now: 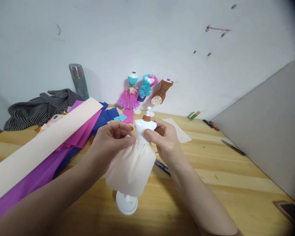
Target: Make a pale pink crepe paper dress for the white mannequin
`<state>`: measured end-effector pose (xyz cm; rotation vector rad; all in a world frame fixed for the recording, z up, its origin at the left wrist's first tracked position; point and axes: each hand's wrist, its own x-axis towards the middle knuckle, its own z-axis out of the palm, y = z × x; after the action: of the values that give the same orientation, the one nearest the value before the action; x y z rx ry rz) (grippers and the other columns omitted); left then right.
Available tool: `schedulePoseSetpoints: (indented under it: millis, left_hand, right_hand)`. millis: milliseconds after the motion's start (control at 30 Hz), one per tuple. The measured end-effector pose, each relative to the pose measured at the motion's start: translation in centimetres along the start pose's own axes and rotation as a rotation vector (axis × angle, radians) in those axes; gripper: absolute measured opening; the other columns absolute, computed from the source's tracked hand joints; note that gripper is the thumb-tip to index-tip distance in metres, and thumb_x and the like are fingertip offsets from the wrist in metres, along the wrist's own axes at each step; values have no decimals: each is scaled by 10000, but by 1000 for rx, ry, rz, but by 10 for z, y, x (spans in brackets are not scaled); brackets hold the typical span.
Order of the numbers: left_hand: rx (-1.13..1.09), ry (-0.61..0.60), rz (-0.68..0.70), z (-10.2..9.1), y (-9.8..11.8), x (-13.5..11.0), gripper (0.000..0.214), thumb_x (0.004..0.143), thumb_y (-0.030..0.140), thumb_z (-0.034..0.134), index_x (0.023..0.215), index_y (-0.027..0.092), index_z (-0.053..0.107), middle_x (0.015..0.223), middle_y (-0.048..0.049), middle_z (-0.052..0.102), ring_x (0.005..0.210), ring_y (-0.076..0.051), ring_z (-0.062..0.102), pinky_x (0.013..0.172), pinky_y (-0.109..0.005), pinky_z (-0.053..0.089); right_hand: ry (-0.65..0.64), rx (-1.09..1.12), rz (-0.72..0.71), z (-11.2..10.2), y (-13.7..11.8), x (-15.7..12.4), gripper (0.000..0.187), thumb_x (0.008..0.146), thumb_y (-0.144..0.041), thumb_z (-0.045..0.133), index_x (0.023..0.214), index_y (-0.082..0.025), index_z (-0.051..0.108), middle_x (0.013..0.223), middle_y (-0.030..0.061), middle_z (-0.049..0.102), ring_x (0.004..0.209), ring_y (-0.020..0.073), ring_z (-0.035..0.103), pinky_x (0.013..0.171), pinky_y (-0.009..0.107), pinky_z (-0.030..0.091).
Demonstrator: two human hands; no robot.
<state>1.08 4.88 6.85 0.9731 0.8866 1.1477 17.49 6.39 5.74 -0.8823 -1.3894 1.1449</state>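
A small white mannequin (145,126) on a round white base (127,204) is held above the wooden table (226,183), tilted toward me. A cream paper skirt (131,167) is gathered around its waist. My left hand (110,141) pinches the gathered paper at the waist from the left. My right hand (163,137) pinches the waist from the right, its fingers closed on the mannequin and paper.
Long cream (39,147), magenta (36,177) and blue (105,116) paper sheets lie at left. Three dressed mannequins (145,90) stand by the wall with a grey bottle (78,80) and striped cloth (39,106). Scissors (233,147), a glue stick (194,115), blue pens (162,166) and a phone (288,209) lie about.
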Motion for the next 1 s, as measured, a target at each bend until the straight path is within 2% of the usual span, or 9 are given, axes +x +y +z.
schedulePoseSetpoints:
  millis: [233, 500, 600, 800, 1000]
  left_hand:
    - [-6, -15, -26, 0, 1, -1, 238, 556, 177, 764, 748, 167, 623, 639, 16, 625, 580, -121, 571, 561, -249, 436]
    - [221, 126, 224, 4, 2, -9, 129, 609, 143, 723, 683, 160, 619, 653, 27, 623, 596, -90, 553, 568, -209, 441]
    - [236, 127, 270, 8, 6, -15, 117, 618, 125, 714, 674, 160, 618, 646, 32, 625, 588, -83, 563, 557, -194, 452]
    - [135, 33, 189, 12, 4, -18, 123, 620, 123, 735, 664, 153, 625, 651, 32, 640, 603, -76, 581, 570, -171, 469]
    - [63, -8, 145, 6, 0, -14, 143, 631, 146, 756, 690, 157, 627, 678, 37, 643, 628, -70, 586, 591, -163, 482]
  right_hand:
    - [13, -9, -4, 2, 0, 0, 297, 668, -444, 754, 797, -193, 661, 713, 6, 619, 641, 146, 544, 564, 269, 424]
    - [134, -155, -30, 4, 2, 1, 309, 681, -462, 727, 767, -183, 627, 672, -5, 565, 593, 131, 487, 549, 271, 391]
    - [168, -162, -51, 3, 2, 2, 300, 689, -451, 727, 742, -180, 610, 659, -10, 558, 589, 125, 482, 547, 265, 383]
    - [171, -132, -74, 6, 0, 1, 256, 689, -403, 721, 737, -178, 608, 651, -23, 546, 586, 116, 477, 543, 256, 381]
    - [156, -132, -79, 7, 2, 1, 247, 692, -393, 712, 753, -173, 617, 660, -19, 543, 595, 119, 469, 560, 265, 386]
